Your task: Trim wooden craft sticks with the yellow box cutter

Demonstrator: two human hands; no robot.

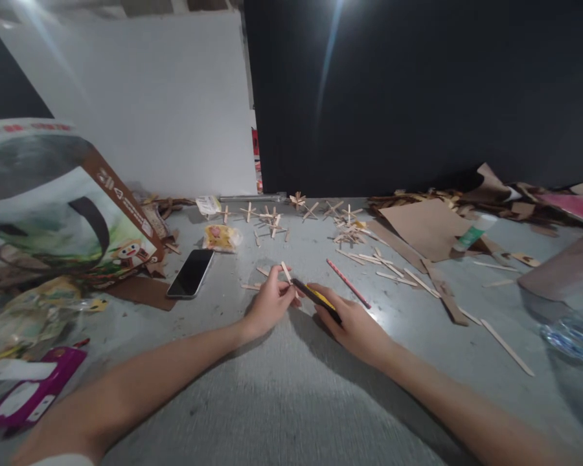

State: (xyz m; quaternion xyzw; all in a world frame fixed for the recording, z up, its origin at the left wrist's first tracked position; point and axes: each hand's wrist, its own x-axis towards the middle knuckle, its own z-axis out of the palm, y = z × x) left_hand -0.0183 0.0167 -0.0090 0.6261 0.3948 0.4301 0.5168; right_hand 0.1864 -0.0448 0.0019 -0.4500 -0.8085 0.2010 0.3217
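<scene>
left hand (267, 306) pinches a craft stick (285, 271), likely light, stiff, brittle; best held near its end. right hand (358, 325) grips a utility knife (315, 296).

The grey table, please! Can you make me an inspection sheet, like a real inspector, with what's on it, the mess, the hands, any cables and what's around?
Surface: grey table, with small specks.
Job's things: loose sticks scattered right of centre; crossed sticks near the back.
Clutter: phone, purple object and large bag at left; red patterned rod and cardboard at right.
Grippers: left hand holds a wooden stick; right hand holds a black-and-yellow tool.
Cables: nothing seen.
Surroundings: pale panel and dark panel behind.
</scene>
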